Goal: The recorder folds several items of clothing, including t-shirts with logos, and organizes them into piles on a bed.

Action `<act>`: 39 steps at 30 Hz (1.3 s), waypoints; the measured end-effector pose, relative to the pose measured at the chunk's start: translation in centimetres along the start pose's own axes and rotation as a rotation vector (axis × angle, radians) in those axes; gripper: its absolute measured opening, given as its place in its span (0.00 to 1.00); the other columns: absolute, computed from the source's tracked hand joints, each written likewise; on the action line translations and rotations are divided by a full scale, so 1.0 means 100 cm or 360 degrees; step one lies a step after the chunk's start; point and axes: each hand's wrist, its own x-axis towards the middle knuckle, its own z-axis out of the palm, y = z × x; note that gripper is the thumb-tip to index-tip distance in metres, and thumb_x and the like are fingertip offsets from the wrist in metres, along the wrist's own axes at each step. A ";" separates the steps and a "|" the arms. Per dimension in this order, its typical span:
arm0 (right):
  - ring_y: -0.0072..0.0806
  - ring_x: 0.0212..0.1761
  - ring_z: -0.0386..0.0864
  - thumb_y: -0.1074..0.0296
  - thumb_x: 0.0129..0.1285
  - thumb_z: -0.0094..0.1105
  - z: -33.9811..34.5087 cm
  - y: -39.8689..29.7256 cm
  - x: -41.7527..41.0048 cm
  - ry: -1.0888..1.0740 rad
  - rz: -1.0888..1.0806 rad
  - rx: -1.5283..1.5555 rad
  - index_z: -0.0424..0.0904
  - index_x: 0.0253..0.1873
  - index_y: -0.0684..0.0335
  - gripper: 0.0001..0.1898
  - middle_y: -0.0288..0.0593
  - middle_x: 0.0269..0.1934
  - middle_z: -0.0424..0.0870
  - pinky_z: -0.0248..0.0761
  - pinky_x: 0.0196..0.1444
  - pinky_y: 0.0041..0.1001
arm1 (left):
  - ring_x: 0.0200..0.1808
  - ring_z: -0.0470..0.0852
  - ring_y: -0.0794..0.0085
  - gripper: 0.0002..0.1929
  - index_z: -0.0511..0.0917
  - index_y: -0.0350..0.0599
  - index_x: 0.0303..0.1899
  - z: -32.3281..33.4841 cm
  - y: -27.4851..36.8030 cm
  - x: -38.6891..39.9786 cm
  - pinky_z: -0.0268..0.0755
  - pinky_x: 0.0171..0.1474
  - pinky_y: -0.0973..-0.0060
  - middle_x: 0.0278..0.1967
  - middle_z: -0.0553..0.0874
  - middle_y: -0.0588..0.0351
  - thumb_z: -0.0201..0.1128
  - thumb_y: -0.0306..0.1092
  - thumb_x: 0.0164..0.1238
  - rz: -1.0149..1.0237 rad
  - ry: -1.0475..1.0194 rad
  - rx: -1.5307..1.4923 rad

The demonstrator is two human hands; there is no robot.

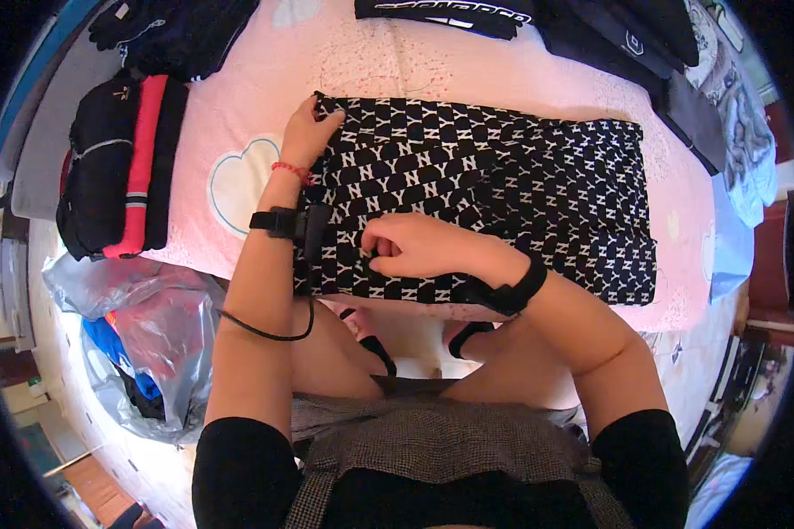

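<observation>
A black garment with a white letter print lies spread before me on a pink patterned sheet, folded roughly into a rectangle. Its far left corner is pinched between the thumb and fingers of my left hand. Over the garment's near left part, my right hand has its fingers curled; whether they grip any cloth cannot be made out. On the right half the fabric shows small creases and overlapping layers.
Folded black and red clothes lie at the left. Dark garments sit along the far edge, including a black folded stack at far right. A clear plastic bag holding clothing stands on the floor at left. A cord hangs from my left wrist.
</observation>
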 end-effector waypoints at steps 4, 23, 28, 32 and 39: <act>0.42 0.38 0.77 0.56 0.53 0.65 -0.018 -0.015 -0.013 0.0089 -0.0008 -0.0390 0.74 0.43 0.63 0.19 0.49 0.38 0.76 0.71 0.39 0.36 | 0.34 0.83 0.62 0.44 0.61 0.27 0.62 -0.005 0.009 -0.010 0.76 0.39 0.71 0.45 0.81 0.40 0.69 0.49 0.50 -0.0028 -0.0168 -0.0111; 0.17 0.32 0.74 0.61 0.54 0.64 -0.104 0.015 -0.048 0.0238 0.0740 0.0267 0.77 0.44 0.55 0.13 0.32 0.30 0.78 0.68 0.33 0.21 | 0.25 0.70 0.85 0.27 0.70 0.60 0.63 -0.050 0.074 -0.085 0.67 0.28 0.85 0.22 0.72 0.67 0.65 0.35 0.60 -0.0108 -0.1327 -0.0234; 0.21 0.31 0.73 0.67 0.50 0.67 -0.093 0.035 -0.045 0.0116 0.0678 -0.0003 0.72 0.42 0.60 0.15 0.37 0.29 0.77 0.67 0.31 0.23 | 0.26 0.71 0.85 0.18 0.76 0.51 0.54 -0.040 0.074 -0.091 0.70 0.29 0.83 0.32 0.79 0.65 0.59 0.27 0.60 -0.0007 -0.1321 -0.0180; 0.24 0.30 0.73 0.71 0.48 0.67 -0.085 0.043 -0.041 0.0180 0.0525 -0.0277 0.70 0.39 0.62 0.16 0.35 0.27 0.74 0.66 0.32 0.24 | 0.28 0.73 0.85 0.14 0.77 0.48 0.48 -0.041 0.076 -0.089 0.71 0.30 0.83 0.33 0.79 0.66 0.55 0.26 0.61 -0.0053 -0.1242 -0.0256; 0.17 0.26 0.69 0.72 0.51 0.62 -0.098 0.000 -0.062 0.0133 0.0691 0.0016 0.70 0.38 0.61 0.11 0.32 0.24 0.71 0.67 0.25 0.20 | 0.27 0.73 0.85 0.09 0.78 0.47 0.40 -0.056 0.083 -0.092 0.71 0.30 0.84 0.34 0.78 0.67 0.52 0.27 0.60 -0.0120 -0.1187 -0.0349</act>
